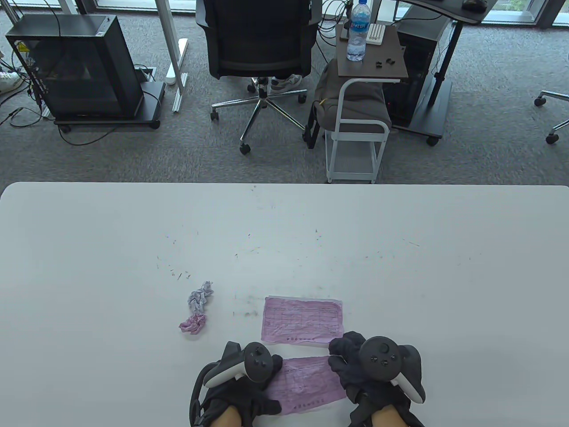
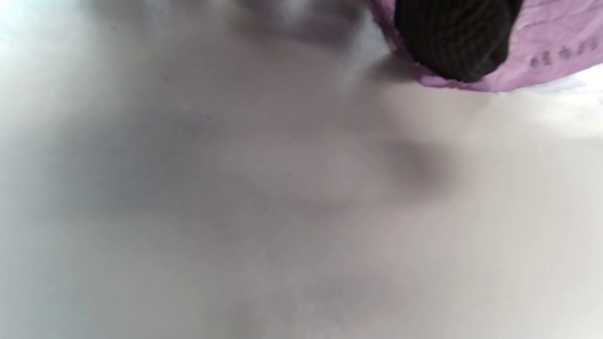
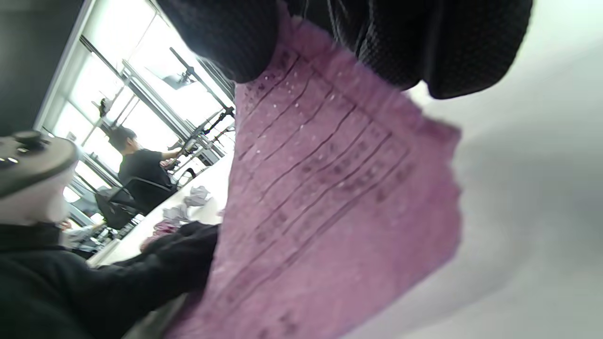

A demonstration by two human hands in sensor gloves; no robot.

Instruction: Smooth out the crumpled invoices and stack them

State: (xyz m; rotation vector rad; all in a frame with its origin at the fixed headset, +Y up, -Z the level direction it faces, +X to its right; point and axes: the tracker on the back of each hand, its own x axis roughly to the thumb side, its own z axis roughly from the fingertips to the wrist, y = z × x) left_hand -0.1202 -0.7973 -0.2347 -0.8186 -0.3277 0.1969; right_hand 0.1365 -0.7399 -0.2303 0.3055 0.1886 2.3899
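Observation:
A pink invoice lies spread near the table's front edge, held between both hands. My left hand grips its left edge; in the left wrist view a gloved fingertip presses on the pink paper. My right hand grips its right edge; the right wrist view shows my fingers pinching the sheet at its top. A flattened pink invoice lies flat just beyond. Two crumpled invoices, one pale lavender and one pink, lie to the left.
The white table stretches far beyond the papers. Past its far edge stand an office chair, a white side cart with a water bottle, and a black computer case.

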